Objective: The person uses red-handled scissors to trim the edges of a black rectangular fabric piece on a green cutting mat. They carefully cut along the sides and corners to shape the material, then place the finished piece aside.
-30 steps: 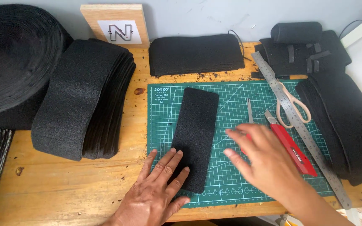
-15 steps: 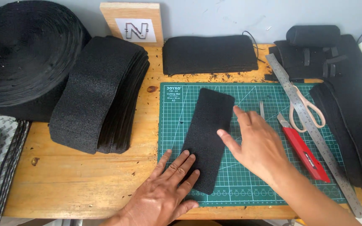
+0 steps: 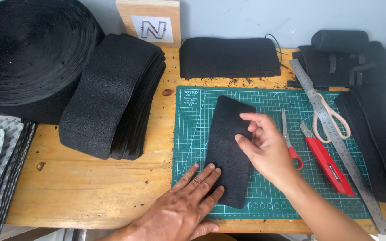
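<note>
A black foam strip [image 3: 228,147] lies slantwise on the green cutting mat [image 3: 188,134], on the desk [image 3: 90,187]. The left hand [image 3: 188,205] presses flat on the strip's near end, fingers spread, grip released. The right hand [image 3: 269,149] pinches the strip's right edge between thumb and fingers. Just right of it lie small red scissors [image 3: 289,138], a red knife [image 3: 327,163], a steel ruler [image 3: 340,149] and larger scissors [image 3: 327,118]. A foam stack [image 3: 112,93] sits left of the mat.

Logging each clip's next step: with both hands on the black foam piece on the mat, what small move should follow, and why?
Probably lift the right edge. The left hand lies flat on the black foam piece, pinning its lower corner to the green cutting mat, while the right hand pinches the right edge.
</note>
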